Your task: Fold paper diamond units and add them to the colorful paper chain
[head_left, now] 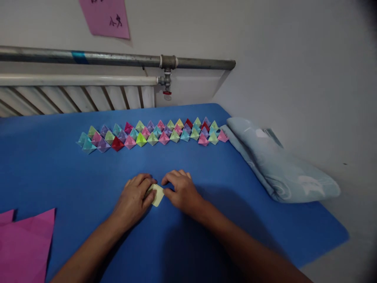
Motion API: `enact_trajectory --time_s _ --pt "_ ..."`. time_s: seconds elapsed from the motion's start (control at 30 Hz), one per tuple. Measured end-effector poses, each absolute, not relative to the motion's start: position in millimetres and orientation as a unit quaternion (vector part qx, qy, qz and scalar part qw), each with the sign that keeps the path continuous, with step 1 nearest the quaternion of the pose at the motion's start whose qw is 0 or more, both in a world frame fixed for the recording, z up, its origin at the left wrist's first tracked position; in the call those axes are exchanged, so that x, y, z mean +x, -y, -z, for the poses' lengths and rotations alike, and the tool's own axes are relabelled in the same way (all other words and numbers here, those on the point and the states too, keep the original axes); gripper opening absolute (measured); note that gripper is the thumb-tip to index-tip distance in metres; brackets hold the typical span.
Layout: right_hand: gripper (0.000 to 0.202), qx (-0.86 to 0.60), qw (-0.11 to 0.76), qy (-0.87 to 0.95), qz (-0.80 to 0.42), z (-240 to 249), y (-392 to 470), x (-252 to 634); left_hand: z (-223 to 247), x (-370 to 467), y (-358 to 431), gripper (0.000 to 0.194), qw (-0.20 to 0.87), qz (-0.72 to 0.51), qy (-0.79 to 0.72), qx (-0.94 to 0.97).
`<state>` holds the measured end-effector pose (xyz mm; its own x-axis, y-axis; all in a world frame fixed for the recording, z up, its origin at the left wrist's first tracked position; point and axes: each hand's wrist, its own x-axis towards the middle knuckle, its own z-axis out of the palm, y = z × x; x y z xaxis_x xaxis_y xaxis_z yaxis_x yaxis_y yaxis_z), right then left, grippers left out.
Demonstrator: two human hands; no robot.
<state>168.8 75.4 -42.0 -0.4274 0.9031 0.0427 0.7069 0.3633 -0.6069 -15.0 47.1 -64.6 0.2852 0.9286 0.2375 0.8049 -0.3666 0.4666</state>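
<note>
A small pale yellow folded paper (158, 195) lies on the blue table cover between my two hands. My left hand (136, 196) holds it down at the left, thumb pressed on its face and fingers curled at its upper edge. At its right corner, the thumb and curled index finger of my right hand (182, 191) close in on the paper, the thumb tip at the corner. Beyond my hands stand several small folded paper boats (152, 138) in close rows, coloured pink, green, blue, purple, red and yellow.
Large pink paper sheets (26, 247) lie at the lower left. A folded grey-green cloth with a white pattern (273, 161) rests at the right by the wall. Behind the table are a white radiator (112, 80), a metal pipe (123, 59) and a red-handled valve (167, 93).
</note>
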Motion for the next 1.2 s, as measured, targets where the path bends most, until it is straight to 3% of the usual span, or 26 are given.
enact_trajectory --time_s 0.37,0.53,0.83,0.93,1.2 --pt "0.01 -0.484 0.161 0.835 -0.205 41 -66 162 64 -20 -43 0.008 0.212 -0.318 -0.536 0.753" --pt "0.004 -0.478 0.186 0.826 -0.234 42 -66 161 64 -21 -39 0.007 0.219 -0.335 -0.53 0.748" --pt "0.009 -0.46 0.197 0.814 -0.294 34 -62 160 62 -23 -33 0.005 0.252 -0.371 -0.537 0.715" --pt "0.011 -0.454 0.229 0.796 -0.329 35 -62 160 61 -23 -32 0.008 0.289 -0.382 -0.554 0.681" --pt "0.013 -0.433 0.291 0.767 -0.375 37 -61 161 54 -20 -35 0.045 0.499 -0.442 -0.558 0.494"
